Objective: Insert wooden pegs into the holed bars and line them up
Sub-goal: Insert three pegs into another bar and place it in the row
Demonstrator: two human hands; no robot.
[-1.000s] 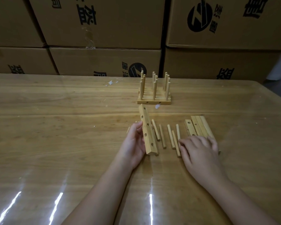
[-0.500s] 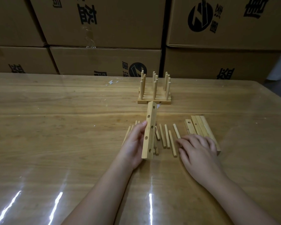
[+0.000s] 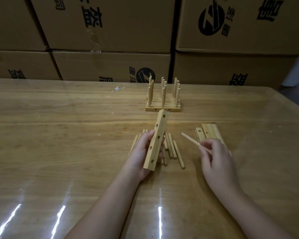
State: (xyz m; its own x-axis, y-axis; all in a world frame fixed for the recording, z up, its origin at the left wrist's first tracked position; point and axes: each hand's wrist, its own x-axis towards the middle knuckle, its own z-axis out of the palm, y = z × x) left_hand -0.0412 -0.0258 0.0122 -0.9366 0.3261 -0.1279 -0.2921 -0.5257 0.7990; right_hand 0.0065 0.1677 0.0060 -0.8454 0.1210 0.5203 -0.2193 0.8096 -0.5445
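My left hand [image 3: 141, 152] grips a holed wooden bar [image 3: 156, 142], lifted off the table and tilted, its holes facing me. My right hand [image 3: 214, 157] pinches a single wooden peg [image 3: 191, 140] that points up and left toward the bar, a short gap apart from it. Several loose pegs [image 3: 173, 149] lie on the table between and under my hands. A few bare bars [image 3: 208, 132] lie side by side to the right, partly hidden by my right hand. Farther back stand finished bars with upright pegs [image 3: 163, 99], lined up together.
The work sits on a glossy wooden table [image 3: 59, 135] under a clear cover. Stacked cardboard boxes [image 3: 110, 40] form a wall along the table's far edge. A small white scrap [image 3: 118, 88] lies at the back.
My right hand has lifted off the table with one peg pinched in its fingers. My left hand has raised the bar higher and tilted it a little to the right.
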